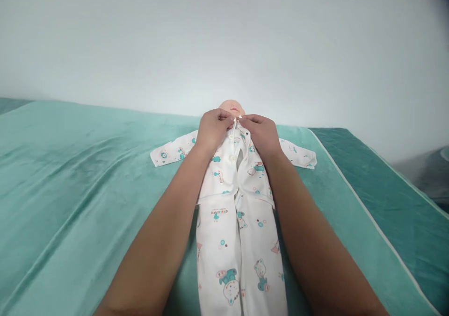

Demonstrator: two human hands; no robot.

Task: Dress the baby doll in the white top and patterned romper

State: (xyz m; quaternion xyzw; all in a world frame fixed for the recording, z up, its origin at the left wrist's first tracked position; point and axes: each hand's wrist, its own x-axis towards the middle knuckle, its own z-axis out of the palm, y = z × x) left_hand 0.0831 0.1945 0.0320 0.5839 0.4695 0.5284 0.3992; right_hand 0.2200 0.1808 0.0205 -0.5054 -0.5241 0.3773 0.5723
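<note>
A baby doll [231,106] lies on its back, its head at the far end, largely covered by my hands. It wears a white printed baby jacket [219,178] with buttons down the front and matching white trousers [242,250]. My left hand [214,129] pinches the jacket's left front edge at the collar. Opposite it, my right hand [261,132] pinches the right edge of the collar, close to the left fingertips. Below the neck the jacket's front gapes apart. Both sleeves stretch out sideways on the bed.
A light green sheet [87,190] with soft creases lies under the doll. Along the right runs a darker green strip [379,190] beyond a pale edge. A white wall [224,40] rises right behind the doll's head. Something dark and blurred sits at the far right.
</note>
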